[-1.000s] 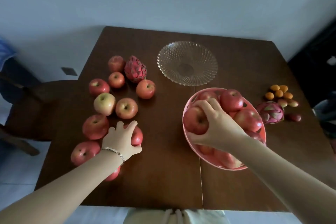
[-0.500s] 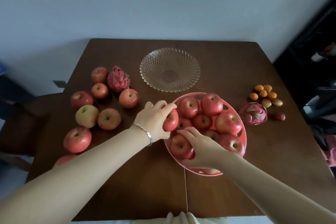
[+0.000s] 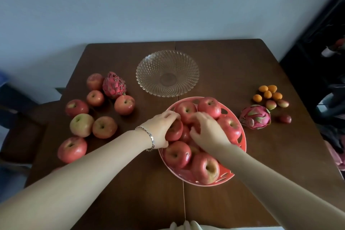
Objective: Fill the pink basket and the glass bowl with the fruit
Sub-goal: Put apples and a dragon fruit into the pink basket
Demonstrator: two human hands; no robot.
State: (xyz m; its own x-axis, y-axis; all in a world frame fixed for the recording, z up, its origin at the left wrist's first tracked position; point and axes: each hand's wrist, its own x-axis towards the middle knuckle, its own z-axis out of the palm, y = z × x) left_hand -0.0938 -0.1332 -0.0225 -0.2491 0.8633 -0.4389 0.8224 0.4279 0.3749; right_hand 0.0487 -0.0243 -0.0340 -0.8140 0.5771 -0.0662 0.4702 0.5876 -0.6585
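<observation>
Round perforated pink plastic basket [image 3: 225, 178]: left hand [image 3: 160, 129] grips smooth red apple [image 3: 175, 130] inside, right hand [image 3: 209, 131] grips second apple [image 3: 196, 127].

Your left hand [image 3: 160, 129], bracelet [image 3: 150, 137] at the wrist, grips a red apple [image 3: 174, 130] at the left rim of the pink basket [image 3: 243, 142]. Your right hand [image 3: 209, 130] curls over a centre apple [image 3: 195, 127] in the heap. Glass bowl [image 3: 167, 61] sits just beyond the basket. Loose apples [image 3: 104, 127] and a dragon fruit [image 3: 114, 85] lie on the left of the table [image 3: 242, 61]; a second dragon fruit [image 3: 255, 116] and small orange fruits [image 3: 267, 94] lie on the right.
</observation>
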